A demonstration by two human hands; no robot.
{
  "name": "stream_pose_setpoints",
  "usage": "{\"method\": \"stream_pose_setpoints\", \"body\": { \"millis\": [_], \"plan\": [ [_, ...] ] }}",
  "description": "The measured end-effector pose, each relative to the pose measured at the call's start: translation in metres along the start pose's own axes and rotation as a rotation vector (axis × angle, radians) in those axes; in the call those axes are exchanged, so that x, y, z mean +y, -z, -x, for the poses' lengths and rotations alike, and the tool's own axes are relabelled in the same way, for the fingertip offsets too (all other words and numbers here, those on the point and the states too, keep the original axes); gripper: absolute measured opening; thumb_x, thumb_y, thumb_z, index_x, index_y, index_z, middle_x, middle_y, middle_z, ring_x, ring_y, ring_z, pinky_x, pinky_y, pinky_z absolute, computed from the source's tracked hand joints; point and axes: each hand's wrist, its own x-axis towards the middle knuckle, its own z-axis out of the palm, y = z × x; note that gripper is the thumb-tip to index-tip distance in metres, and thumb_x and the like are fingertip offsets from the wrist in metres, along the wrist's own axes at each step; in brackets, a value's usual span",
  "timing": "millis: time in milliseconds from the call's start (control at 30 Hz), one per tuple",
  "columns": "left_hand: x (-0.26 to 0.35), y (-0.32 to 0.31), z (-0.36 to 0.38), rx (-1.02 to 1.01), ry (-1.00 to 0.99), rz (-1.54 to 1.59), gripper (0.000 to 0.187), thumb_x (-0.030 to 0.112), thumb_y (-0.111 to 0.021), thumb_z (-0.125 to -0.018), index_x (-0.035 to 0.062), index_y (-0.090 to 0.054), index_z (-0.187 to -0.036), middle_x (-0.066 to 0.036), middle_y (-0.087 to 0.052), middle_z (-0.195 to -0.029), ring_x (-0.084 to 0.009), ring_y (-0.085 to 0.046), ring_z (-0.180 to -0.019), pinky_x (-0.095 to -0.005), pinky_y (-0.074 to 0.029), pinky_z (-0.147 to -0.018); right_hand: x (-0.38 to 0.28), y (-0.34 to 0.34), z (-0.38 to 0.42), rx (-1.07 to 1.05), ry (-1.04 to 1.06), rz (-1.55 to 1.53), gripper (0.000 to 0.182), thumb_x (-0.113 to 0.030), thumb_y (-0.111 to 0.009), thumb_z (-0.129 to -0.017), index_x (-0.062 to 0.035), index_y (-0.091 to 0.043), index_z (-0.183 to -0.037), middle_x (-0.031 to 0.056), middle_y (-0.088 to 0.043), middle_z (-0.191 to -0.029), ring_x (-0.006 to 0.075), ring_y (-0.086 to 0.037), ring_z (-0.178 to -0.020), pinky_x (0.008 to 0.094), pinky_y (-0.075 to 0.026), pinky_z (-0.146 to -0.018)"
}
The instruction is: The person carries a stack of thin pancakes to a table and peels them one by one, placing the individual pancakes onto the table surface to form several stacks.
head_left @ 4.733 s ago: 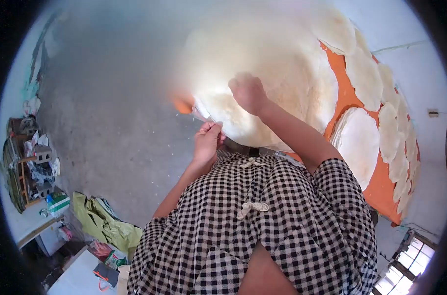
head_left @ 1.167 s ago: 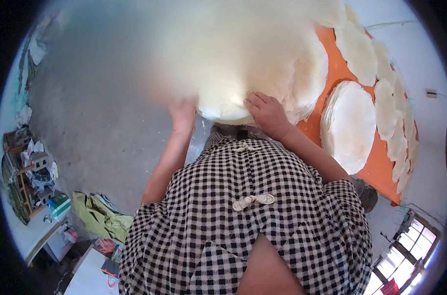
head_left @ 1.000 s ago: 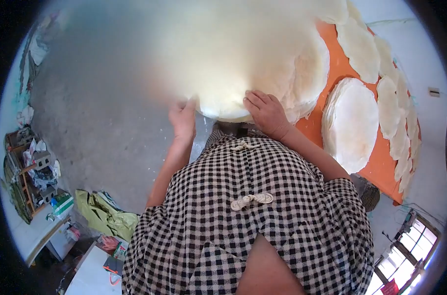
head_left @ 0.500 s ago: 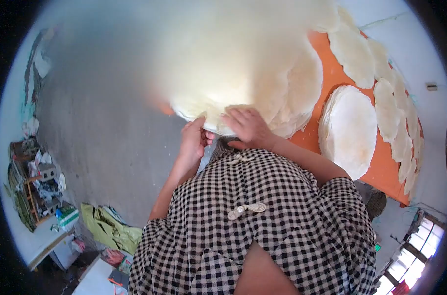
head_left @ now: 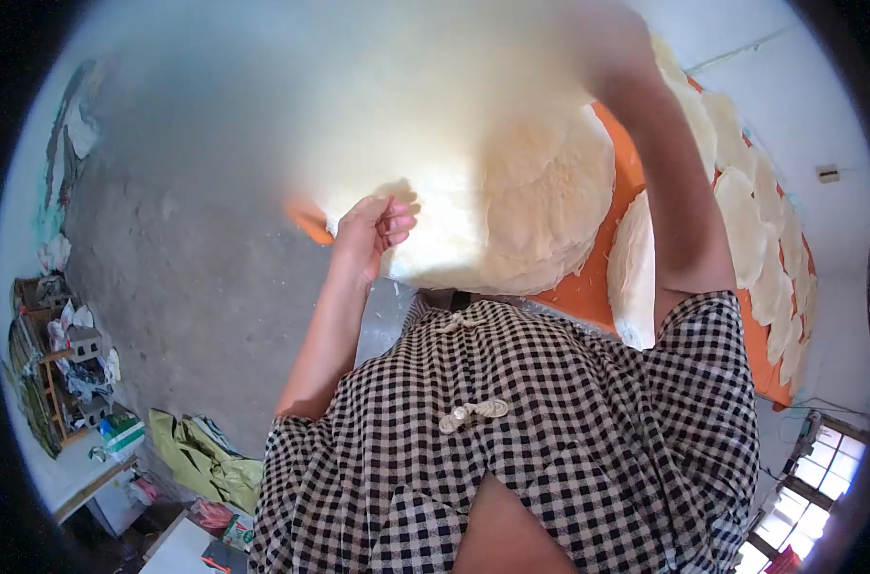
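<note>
A tall stack of thin, pale flatbread-like sheets (head_left: 540,225) lies in front of my body, its far part lost in blur. My left hand (head_left: 377,230) is over the near left part of this stack, fingers loosely bent and a little apart, with nothing visible in them. My right arm reaches far forward across the right side. My right hand (head_left: 602,43) is at the top, smeared by the blur, so its fingers and anything in them are hidden. A second, smaller stack of sheets (head_left: 631,277) is partly covered by my right forearm.
An orange surface (head_left: 588,297) lies under the stacks. More single sheets (head_left: 741,210) are spread overlapping along its right side. Grey floor (head_left: 205,258) extends to the left, with a green-yellow bag (head_left: 200,454) and a cluttered shelf (head_left: 66,364) beyond. A window (head_left: 817,469) is at lower right.
My right hand has left the near edge of the stack and moved far forward and right. My left hand has let go of the edge and risen slightly over the stack.
</note>
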Motion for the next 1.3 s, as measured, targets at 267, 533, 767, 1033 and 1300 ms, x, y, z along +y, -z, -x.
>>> {"method": "stream_pose_setpoints", "body": {
  "millis": [267, 533, 767, 1033, 1300],
  "plan": [
    [-0.006, -0.014, -0.048, 0.132, 0.035, 0.199, 0.019, 0.010, -0.036, -0.088, -0.0013, -0.050, -0.095, -0.011, -0.054, -0.088, -0.0194, -0.054, -0.069, -0.0264, -0.045, -0.058, 0.041, -0.236, 0.075, -0.251, -0.001, 0.077, 0.014, -0.011, -0.047, -0.070, -0.0111, -0.052, -0.083, 0.0052, -0.054, -0.080, 0.0224, -0.054, -0.075, 0.0364, -0.043, -0.058],
    [0.015, 0.004, -0.052, 0.124, 0.108, 0.197, 0.015, 0.012, -0.047, -0.084, 0.0033, -0.054, -0.094, -0.006, -0.058, -0.073, -0.0101, -0.047, -0.055, -0.0203, -0.037, -0.044, -0.002, -0.234, 0.080, -0.027, 0.000, -0.025, 0.010, -0.009, -0.051, -0.066, -0.0086, -0.054, -0.076, 0.0050, -0.054, -0.078, 0.0227, -0.053, -0.083, 0.0351, -0.044, -0.066],
    [0.025, -0.007, -0.054, 0.131, 0.094, 0.037, 0.008, 0.010, -0.056, -0.080, 0.0052, -0.052, -0.084, -0.003, -0.049, -0.056, -0.0085, -0.032, -0.038, -0.0212, -0.026, -0.033, -0.004, -0.229, 0.082, -0.031, 0.000, -0.112, 0.016, -0.011, -0.057, -0.065, -0.0093, -0.057, -0.081, 0.0043, -0.054, -0.082, 0.0229, -0.052, -0.086, 0.0369, -0.044, -0.068],
    [0.025, -0.002, -0.082, 0.044, 0.193, 0.267, 0.012, 0.016, -0.056, -0.080, 0.0074, -0.049, -0.078, -0.002, -0.046, -0.052, -0.0093, -0.029, -0.036, -0.0216, -0.023, -0.032, -0.001, -0.215, 0.081, -0.187, -0.011, -0.191, 0.026, -0.018, -0.059, -0.066, -0.0085, -0.056, -0.090, 0.0045, -0.054, -0.089, 0.0242, -0.051, -0.089, 0.0376, -0.043, -0.069],
    [0.027, -0.016, -0.057, -0.053, 0.164, 0.129, 0.017, 0.019, -0.050, -0.084, 0.0058, -0.055, -0.093, -0.005, -0.053, -0.072, -0.0149, -0.053, -0.064, -0.0282, -0.045, -0.059, 0.022, -0.256, 0.068, -0.297, -0.073, -0.112, 0.017, -0.017, -0.046, -0.075, -0.0065, -0.057, -0.083, 0.0096, -0.056, -0.075, 0.0265, -0.055, -0.075, 0.0413, -0.043, -0.065]
  ]
}}
